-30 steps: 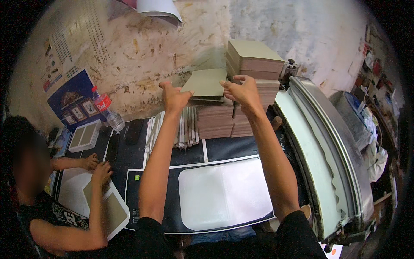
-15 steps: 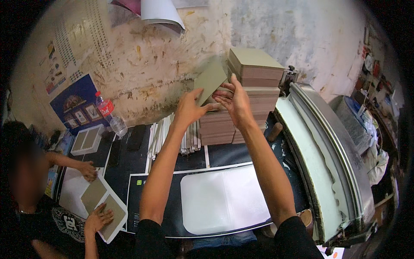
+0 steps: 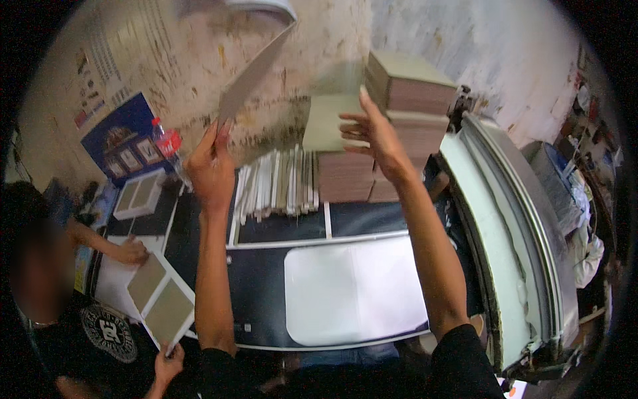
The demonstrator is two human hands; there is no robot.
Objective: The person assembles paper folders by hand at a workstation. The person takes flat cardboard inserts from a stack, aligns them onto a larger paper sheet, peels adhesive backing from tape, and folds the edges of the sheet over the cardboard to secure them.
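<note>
Pinched in my left hand (image 3: 211, 174) is a grey cardboard sheet (image 3: 254, 78), raised and tilted in front of the wall. My right hand (image 3: 380, 138) is open, fingers spread, with nothing in it. It hovers beside the lower stack of cardboard (image 3: 345, 176), whose pale top (image 3: 325, 123) shows behind the fingers; whether they touch it I cannot tell. Just behind that hand rises a taller stack of cardboard (image 3: 419, 90). Below my forearms lies a white sheet with rounded corners (image 3: 355, 289) on a black, white-edged sheet (image 3: 259, 286).
At the left, a co-worker's hands (image 3: 169, 366) hold a white cover with two grey boards (image 3: 163, 299). A bundle of white strips (image 3: 279, 183) lies left of the stacks. A red-capped bottle (image 3: 167, 141) stands near the wall. A long metal-edged machine (image 3: 518, 253) lines the right side.
My left hand has moved left and up with a cardboard sheet, away from the stack. My right hand has separated from it. The co-worker's near hand has slid to the cover's lower edge.
</note>
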